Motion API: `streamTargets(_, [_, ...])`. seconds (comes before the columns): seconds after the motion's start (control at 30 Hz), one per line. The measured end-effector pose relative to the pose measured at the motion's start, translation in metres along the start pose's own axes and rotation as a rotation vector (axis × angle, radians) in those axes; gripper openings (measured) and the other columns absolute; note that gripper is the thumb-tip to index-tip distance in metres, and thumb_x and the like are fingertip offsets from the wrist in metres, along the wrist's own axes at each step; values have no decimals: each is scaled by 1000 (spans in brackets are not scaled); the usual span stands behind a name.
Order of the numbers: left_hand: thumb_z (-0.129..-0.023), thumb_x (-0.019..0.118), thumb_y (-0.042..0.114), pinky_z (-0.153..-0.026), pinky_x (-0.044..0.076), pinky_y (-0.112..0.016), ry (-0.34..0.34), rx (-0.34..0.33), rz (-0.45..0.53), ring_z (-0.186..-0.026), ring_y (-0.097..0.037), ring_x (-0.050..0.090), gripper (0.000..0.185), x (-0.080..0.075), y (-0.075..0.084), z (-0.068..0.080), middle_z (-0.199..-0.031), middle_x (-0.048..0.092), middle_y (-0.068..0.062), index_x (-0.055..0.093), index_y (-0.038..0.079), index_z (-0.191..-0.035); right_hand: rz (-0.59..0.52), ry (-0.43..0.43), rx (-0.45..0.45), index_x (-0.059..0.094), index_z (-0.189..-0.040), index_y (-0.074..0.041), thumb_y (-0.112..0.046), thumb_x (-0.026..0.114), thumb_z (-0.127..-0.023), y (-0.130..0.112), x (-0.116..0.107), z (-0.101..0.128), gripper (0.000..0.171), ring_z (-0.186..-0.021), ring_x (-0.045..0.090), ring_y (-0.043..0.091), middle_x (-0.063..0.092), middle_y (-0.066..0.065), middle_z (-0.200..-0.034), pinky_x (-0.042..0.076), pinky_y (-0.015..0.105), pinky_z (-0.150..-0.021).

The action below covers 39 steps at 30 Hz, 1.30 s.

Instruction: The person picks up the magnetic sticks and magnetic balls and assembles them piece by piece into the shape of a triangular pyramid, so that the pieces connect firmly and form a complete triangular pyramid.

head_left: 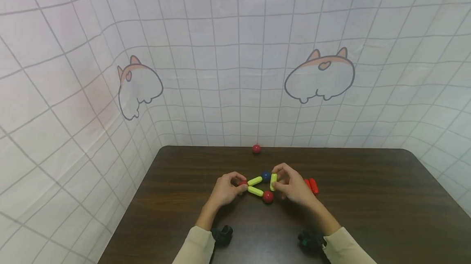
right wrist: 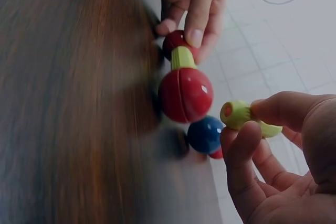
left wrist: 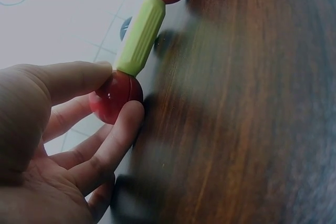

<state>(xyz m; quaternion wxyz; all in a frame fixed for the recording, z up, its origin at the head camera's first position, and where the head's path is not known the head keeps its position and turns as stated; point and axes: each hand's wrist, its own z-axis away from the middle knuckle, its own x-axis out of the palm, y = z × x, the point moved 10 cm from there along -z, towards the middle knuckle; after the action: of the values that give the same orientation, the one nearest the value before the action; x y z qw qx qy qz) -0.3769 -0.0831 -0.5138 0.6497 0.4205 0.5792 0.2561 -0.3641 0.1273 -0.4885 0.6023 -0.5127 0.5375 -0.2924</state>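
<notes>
On the worktop (head_left: 368,198), near its middle, three short rods and three balls form a triangle. The left hand (head_left: 225,190) holds the ball at the left corner (head_left: 243,183); two rods (head_left: 255,181) run from it toward the far ball (head_left: 265,175) and the near ball (head_left: 268,197). The right hand (head_left: 292,186) holds the third rod (head_left: 273,181) upright on the right side, between those balls. Two loose rods (head_left: 312,185) lie just right of that hand. A lone ball (head_left: 256,148) sits at the far edge.

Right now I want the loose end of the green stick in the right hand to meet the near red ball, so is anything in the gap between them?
Nothing visible: the yellow-green plastic stick faces the glossy red ball across open air.
</notes>
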Motion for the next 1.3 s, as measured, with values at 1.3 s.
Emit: streamTargets(1.3, [-93, 77, 24, -64, 51, -32, 9, -8, 0, -69, -13, 69, 19, 2, -3, -2, -95, 72, -3, 72, 15, -108, 51, 16, 174, 62, -123, -6, -9, 73, -93, 30, 16, -11, 32, -66, 64, 18, 68, 17, -109, 57, 32, -56])
